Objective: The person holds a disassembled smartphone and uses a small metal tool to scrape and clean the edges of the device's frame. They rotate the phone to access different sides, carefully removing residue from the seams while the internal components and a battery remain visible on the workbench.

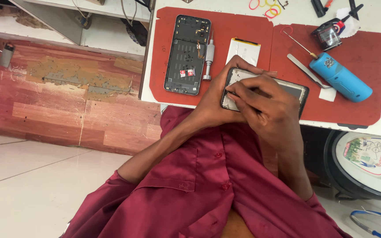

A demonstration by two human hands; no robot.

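We see a round black container beside the white table, closed by a white lid bearing a rounded label with a coloured picture; its contents are hidden. On the red work mat lie an opened black phone chassis, a blue cylindrical tool, a flat white battery pack with a black-and-yellow edge strip and a silver screwdriver. Our left hand cups a dark-framed phone panel at the table edge, fingers wrapped around it. Our right hand presses curled fingertips onto its near corner; any pinched item is indiscernible.
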